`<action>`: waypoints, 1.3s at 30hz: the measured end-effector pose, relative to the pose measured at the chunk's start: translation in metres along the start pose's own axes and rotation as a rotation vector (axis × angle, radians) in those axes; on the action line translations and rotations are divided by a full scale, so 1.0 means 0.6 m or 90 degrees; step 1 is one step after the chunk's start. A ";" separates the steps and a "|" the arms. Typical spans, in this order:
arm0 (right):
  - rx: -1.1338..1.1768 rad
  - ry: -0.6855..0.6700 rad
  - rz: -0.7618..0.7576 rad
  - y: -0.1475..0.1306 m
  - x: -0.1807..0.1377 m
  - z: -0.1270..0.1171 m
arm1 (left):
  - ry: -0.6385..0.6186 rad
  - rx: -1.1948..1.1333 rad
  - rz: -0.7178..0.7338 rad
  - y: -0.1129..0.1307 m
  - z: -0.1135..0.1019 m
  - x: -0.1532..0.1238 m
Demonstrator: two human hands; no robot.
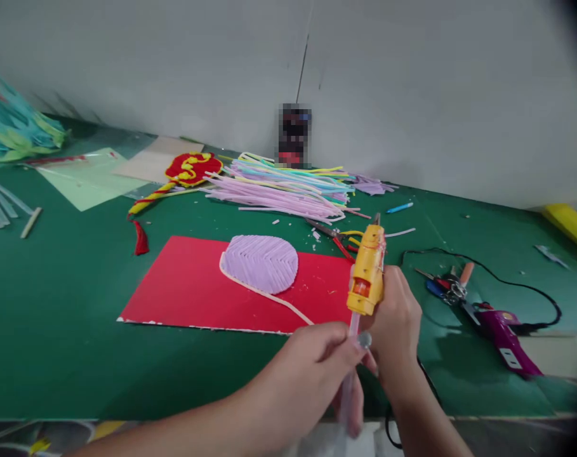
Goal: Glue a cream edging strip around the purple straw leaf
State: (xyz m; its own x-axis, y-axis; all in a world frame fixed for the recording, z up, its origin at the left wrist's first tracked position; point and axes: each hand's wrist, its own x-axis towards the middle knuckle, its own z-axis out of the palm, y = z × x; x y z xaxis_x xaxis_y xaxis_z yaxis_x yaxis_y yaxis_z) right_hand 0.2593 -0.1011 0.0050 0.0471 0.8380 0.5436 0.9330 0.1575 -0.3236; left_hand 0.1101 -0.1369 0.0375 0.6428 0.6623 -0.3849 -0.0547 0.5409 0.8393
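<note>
No text can be read: the white label [511, 358] on the purple tool [496, 326] at four o'clock is too small.

Both forearms [212, 411] are bare (and so are both hands [314, 362]).

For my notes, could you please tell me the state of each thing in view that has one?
Yellow glue gun: gripped by right hand, nozzle forward
Glue stick: partly inserted, pinched by left hand
Lilac piece: flat on red board
Cream strip: partly along lilac piece's edge, rest trailing
Scissors: laid down, opening unclear
Keys: bunched together
Purple tool: set down
</note>
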 end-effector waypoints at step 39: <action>0.343 -0.031 0.242 0.024 -0.013 0.006 | 0.257 0.539 0.203 0.037 -0.094 -0.019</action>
State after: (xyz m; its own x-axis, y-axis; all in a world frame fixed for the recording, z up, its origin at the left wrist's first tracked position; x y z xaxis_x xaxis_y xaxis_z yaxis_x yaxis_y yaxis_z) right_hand 0.2712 -0.1036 -0.0066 0.3098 0.9074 0.2839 0.5455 0.0749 -0.8347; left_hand 0.0583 -0.1033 0.0390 0.3755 0.9246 -0.0634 0.4851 -0.1378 0.8635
